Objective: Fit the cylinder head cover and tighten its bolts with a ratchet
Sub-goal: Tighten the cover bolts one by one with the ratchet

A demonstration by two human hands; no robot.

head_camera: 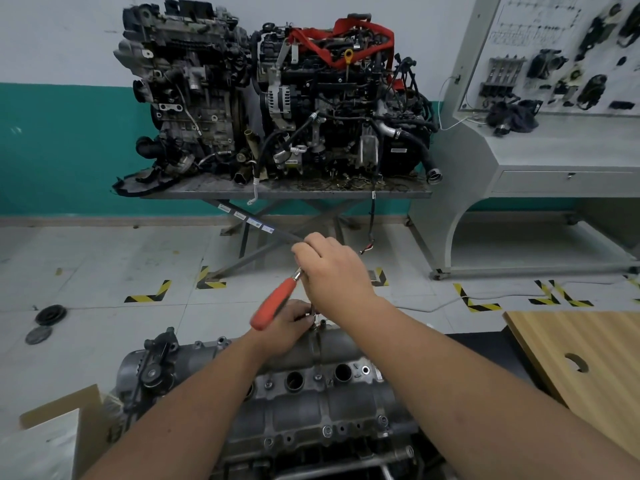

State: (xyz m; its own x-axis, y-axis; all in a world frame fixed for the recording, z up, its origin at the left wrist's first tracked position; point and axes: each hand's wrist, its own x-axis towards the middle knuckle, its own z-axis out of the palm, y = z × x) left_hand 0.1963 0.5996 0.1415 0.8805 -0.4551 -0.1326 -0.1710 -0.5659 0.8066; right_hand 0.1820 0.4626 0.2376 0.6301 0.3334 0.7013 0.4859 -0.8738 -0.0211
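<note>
Grey cast cylinder head cover point(311, 407), bolts seemingly seated, unpainted.

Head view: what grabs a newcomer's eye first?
The orange-handled ratchet at centre, gripped near its head by the right hand while the left hand steadies things at the far edge of the grey cylinder head cover below. Behind, two complete engines sit on a scissor-leg stand against the teal and white wall, one draped in a red strap.
</note>
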